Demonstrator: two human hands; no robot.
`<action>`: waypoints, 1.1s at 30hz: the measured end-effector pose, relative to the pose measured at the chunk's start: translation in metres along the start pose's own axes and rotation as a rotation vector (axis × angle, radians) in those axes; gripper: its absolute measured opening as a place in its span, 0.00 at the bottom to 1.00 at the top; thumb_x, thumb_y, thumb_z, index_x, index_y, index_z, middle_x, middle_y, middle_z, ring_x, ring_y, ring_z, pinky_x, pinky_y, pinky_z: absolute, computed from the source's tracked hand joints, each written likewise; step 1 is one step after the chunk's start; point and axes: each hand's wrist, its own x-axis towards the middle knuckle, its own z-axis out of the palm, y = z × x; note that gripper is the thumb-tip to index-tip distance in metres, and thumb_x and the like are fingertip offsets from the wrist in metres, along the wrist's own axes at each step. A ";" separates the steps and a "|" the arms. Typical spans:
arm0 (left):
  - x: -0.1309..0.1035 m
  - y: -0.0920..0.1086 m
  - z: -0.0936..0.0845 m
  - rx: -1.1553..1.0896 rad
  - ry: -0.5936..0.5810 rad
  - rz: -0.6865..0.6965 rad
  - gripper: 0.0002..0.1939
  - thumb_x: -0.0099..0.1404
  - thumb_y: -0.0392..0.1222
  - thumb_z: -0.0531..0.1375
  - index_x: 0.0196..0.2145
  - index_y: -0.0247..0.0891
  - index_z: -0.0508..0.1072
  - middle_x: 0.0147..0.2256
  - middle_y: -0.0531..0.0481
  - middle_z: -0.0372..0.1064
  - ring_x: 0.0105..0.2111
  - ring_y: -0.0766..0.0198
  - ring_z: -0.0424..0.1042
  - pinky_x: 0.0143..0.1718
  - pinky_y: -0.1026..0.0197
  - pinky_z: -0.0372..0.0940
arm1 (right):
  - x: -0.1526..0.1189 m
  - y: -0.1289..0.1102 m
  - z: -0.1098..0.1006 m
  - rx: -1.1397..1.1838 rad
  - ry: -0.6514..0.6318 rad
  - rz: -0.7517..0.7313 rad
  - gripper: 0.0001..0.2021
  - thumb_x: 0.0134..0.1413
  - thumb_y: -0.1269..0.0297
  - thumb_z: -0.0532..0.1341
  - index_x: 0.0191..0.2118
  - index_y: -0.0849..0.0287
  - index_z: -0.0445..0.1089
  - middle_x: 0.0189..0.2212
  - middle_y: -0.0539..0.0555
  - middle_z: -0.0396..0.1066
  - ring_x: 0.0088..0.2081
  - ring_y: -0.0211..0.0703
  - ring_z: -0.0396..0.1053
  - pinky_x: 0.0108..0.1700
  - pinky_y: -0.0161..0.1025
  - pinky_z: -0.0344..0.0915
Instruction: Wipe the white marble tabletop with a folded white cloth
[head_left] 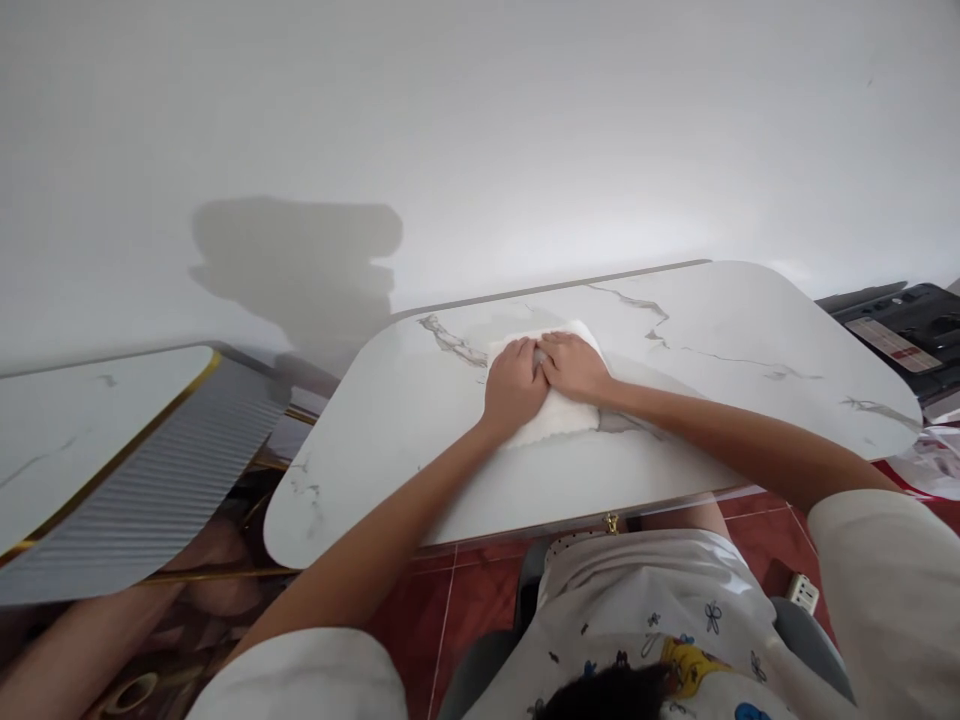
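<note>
A white cloth [574, 412] lies roughly square on the white marble-patterned table [720, 340], near its middle. Both of my hands rest on it side by side, thumbs close together. My left hand [517, 385] has its fingers bent and pressed together on the cloth's upper left part. Beside it, my right hand [574, 368] is also closed over the cloth, fingers pointing left. A small greyish patch shows between the two hands; what it is I cannot make out. The fingertips are partly hidden.
A plain wall [480, 150] stands right behind the table. To the left is a second marble-topped piece with a gold edge [112, 450] and ribbed side. A black case [911, 330] sits at the far right. Below, a white socket block [802, 592] lies near red floor tiles [420, 620].
</note>
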 end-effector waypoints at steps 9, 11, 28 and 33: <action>0.068 -0.043 0.017 -0.049 0.045 -0.040 0.14 0.62 0.32 0.44 0.39 0.41 0.66 0.42 0.44 0.68 0.46 0.55 0.66 0.49 0.53 0.61 | 0.073 0.027 0.014 -0.046 0.012 0.043 0.13 0.60 0.72 0.47 0.40 0.62 0.69 0.42 0.59 0.72 0.46 0.49 0.67 0.49 0.41 0.58; 0.079 -0.052 0.020 -0.039 0.049 -0.070 0.14 0.61 0.32 0.45 0.38 0.42 0.67 0.42 0.45 0.68 0.45 0.54 0.66 0.48 0.52 0.62 | 0.086 0.031 0.019 -0.047 0.016 0.066 0.12 0.59 0.72 0.48 0.40 0.63 0.68 0.42 0.59 0.72 0.46 0.49 0.67 0.48 0.41 0.59; 0.140 -0.063 0.056 -0.032 0.021 -0.107 0.13 0.66 0.36 0.45 0.41 0.42 0.67 0.43 0.45 0.68 0.48 0.52 0.64 0.50 0.51 0.57 | 0.128 0.083 0.026 -0.001 0.021 0.109 0.16 0.60 0.73 0.44 0.41 0.62 0.69 0.43 0.58 0.72 0.46 0.50 0.67 0.46 0.43 0.60; 0.136 -0.049 0.055 -0.080 0.012 -0.052 0.13 0.66 0.36 0.45 0.42 0.42 0.66 0.44 0.44 0.67 0.50 0.53 0.63 0.52 0.52 0.56 | 0.115 0.086 0.019 -0.041 0.041 0.113 0.16 0.61 0.73 0.44 0.42 0.62 0.68 0.44 0.58 0.71 0.46 0.49 0.66 0.48 0.43 0.59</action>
